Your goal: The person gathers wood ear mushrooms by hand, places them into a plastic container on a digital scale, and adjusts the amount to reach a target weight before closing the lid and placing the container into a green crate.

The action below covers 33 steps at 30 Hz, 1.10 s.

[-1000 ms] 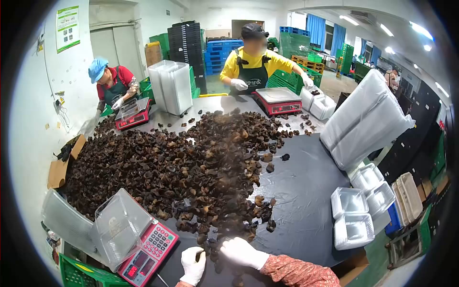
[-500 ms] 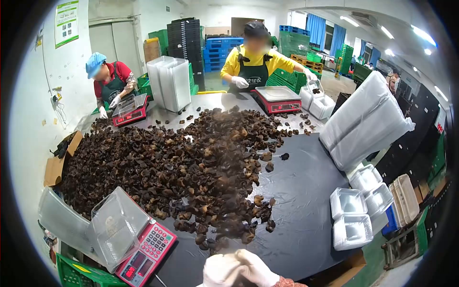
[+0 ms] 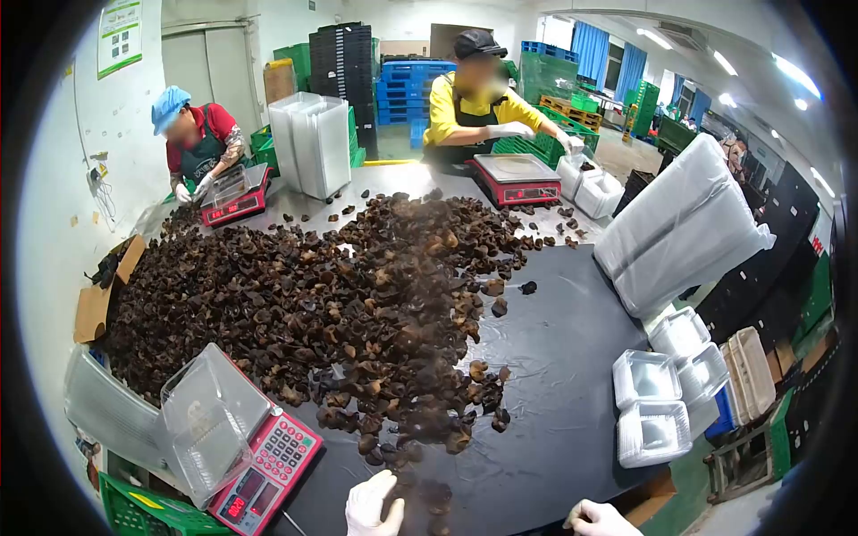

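Our gloved L hand rests open by the mushroom pile, R hand at table edge, grip unclear.

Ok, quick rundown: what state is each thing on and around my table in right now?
left hand: gloved, open, at the pile's near edge
right hand: gloved, at the table edge, holding nothing visible
dried mushrooms: loose heap across the table
clear container: lid open, empty, on the near scale
near scale: switched on, red digits lit
far scale: platform bare
white trays: empty, lids open
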### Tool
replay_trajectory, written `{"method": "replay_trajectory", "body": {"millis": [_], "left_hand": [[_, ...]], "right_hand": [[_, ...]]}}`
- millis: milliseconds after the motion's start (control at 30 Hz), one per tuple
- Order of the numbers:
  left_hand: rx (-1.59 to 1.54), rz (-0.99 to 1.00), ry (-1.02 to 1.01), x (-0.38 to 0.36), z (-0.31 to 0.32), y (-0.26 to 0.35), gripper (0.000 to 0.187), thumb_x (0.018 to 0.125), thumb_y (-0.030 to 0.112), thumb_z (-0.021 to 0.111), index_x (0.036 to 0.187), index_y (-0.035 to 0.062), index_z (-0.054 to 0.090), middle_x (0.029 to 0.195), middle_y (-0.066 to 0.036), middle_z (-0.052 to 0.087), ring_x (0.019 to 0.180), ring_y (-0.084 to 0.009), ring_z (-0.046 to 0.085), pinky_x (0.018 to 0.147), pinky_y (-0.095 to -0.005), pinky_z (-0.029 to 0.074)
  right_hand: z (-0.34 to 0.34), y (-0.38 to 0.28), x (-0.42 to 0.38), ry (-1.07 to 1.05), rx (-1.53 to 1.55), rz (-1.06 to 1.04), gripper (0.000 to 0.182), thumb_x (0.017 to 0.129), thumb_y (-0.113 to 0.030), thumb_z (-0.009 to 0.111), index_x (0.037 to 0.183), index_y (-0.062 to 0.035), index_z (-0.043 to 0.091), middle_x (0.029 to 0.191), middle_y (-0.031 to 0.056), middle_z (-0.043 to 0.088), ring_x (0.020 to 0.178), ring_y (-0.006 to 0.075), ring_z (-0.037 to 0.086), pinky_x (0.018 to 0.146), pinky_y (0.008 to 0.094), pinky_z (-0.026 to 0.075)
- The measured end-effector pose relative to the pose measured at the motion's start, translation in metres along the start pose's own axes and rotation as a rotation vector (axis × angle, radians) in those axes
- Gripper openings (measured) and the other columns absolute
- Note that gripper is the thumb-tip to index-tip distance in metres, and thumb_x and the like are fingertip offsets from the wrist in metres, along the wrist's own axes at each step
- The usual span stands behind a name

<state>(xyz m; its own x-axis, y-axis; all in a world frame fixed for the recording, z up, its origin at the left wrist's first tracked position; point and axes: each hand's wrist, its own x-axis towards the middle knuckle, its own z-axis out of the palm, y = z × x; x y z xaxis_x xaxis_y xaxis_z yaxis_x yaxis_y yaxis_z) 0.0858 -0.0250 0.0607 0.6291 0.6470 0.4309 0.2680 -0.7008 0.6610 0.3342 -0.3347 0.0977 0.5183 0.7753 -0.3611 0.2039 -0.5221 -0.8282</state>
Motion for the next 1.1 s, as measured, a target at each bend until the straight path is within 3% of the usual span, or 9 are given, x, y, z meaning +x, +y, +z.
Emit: {"method": "replay_trajectory", "body": {"millis": [100, 200, 433, 467, 567, 700, 833, 1000, 1100], "left_hand": [[0.013, -0.028, -0.030, -0.011, 0.000, -0.003, 0.043, 0.084, 0.003, 0.072, 0.127, 0.0005, 0.065, 0.126, -0.019, 0.067, 0.115, -0.0380, 0.063, 0.100, -0.0447, 0.049], [0.009, 0.017, -0.033, -0.014, 0.001, 0.002, 0.045, 0.084, 0.003, 0.072, 0.128, 0.0005, 0.065, 0.126, -0.019, 0.067, 0.115, -0.0381, 0.063, 0.100, -0.0444, 0.050], [0.012, 0.034, -0.036, -0.016, -0.004, 0.006, 0.044, 0.083, 0.004, 0.073, 0.126, -0.0003, 0.066, 0.125, -0.019, 0.068, 0.113, -0.0378, 0.064, 0.098, -0.0438, 0.050], [0.007, 0.028, -0.037, -0.018, -0.005, 0.006, 0.044, 0.083, 0.004, 0.073, 0.126, -0.0003, 0.066, 0.125, -0.019, 0.068, 0.113, -0.0378, 0.064, 0.098, -0.0437, 0.051], [0.006, 0.014, -0.029, -0.025, -0.006, 0.007, 0.042, 0.084, 0.005, 0.073, 0.125, 0.0001, 0.066, 0.124, -0.019, 0.068, 0.113, -0.0376, 0.064, 0.098, -0.0436, 0.051], [-0.007, 0.002, -0.055, -0.035, -0.003, 0.008, 0.041, 0.086, 0.008, 0.073, 0.126, 0.0016, 0.067, 0.124, -0.018, 0.068, 0.113, -0.0378, 0.064, 0.098, -0.0441, 0.050], [-0.011, -0.023, -0.133, -0.041, 0.000, 0.008, 0.043, 0.088, 0.011, 0.072, 0.130, 0.0032, 0.064, 0.127, -0.018, 0.066, 0.116, -0.0375, 0.062, 0.099, -0.0447, 0.050], [-0.030, -0.048, -0.165, -0.046, 0.000, 0.004, 0.043, 0.089, 0.012, 0.071, 0.131, 0.0024, 0.063, 0.128, -0.020, 0.065, 0.117, -0.0387, 0.062, 0.101, -0.0451, 0.049], [-0.009, -0.047, -0.170, -0.047, 0.001, 0.000, 0.043, 0.090, 0.012, 0.071, 0.131, 0.0021, 0.063, 0.128, -0.020, 0.065, 0.117, -0.0390, 0.062, 0.101, -0.0450, 0.049]], "right_hand": [[-0.004, 0.039, -0.032, 0.065, -0.769, -0.017, 0.009, 0.090, -0.016, 0.065, 0.092, -0.0070, 0.064, 0.082, 0.0172, 0.065, 0.070, 0.0345, 0.065, 0.068, 0.0430, 0.054], [0.005, 0.062, -0.041, 0.207, -0.962, -0.019, 0.012, 0.085, -0.018, 0.069, 0.086, -0.0082, 0.063, 0.075, 0.0156, 0.063, 0.072, 0.0362, 0.066, 0.066, 0.0478, 0.053], [0.015, 0.005, -0.010, 0.415, -0.876, -0.160, 0.021, 0.084, -0.022, 0.077, 0.079, -0.0093, 0.062, 0.073, 0.0109, 0.063, 0.066, 0.0346, 0.064, 0.060, 0.0446, 0.052], [0.017, 0.008, -0.008, 0.454, -0.882, -0.217, 0.013, 0.087, -0.020, 0.074, 0.093, -0.0081, 0.070, 0.085, 0.0122, 0.070, 0.075, 0.0334, 0.069, 0.068, 0.0417, 0.056], [0.031, -0.011, -0.001, 0.453, -0.706, -0.313, 0.024, 0.089, -0.018, 0.071, 0.110, -0.0068, 0.071, 0.099, 0.0142, 0.073, 0.087, 0.0326, 0.072, 0.077, 0.0391, 0.058], [0.069, -0.043, 0.005, 0.209, -0.502, -0.250, 0.038, 0.090, -0.024, 0.071, 0.124, -0.0084, 0.064, 0.108, 0.0133, 0.069, 0.096, 0.0339, 0.069, 0.082, 0.0393, 0.057], [0.123, -0.053, 0.029, 0.037, -0.369, -0.366, 0.059, 0.086, -0.030, 0.076, 0.136, -0.0058, 0.054, 0.118, 0.0192, 0.061, 0.105, 0.0386, 0.064, 0.087, 0.0446, 0.054], [0.171, -0.048, 0.060, -0.074, -0.486, -0.534, 0.062, 0.082, -0.029, 0.076, 0.136, -0.0074, 0.056, 0.120, 0.0188, 0.059, 0.100, 0.0380, 0.063, 0.082, 0.0463, 0.054], [0.180, -0.045, 0.069, 0.006, -0.488, -0.659, 0.046, 0.084, -0.022, 0.073, 0.126, -0.0088, 0.062, 0.111, 0.0156, 0.060, 0.090, 0.0355, 0.064, 0.076, 0.0461, 0.053]]}}
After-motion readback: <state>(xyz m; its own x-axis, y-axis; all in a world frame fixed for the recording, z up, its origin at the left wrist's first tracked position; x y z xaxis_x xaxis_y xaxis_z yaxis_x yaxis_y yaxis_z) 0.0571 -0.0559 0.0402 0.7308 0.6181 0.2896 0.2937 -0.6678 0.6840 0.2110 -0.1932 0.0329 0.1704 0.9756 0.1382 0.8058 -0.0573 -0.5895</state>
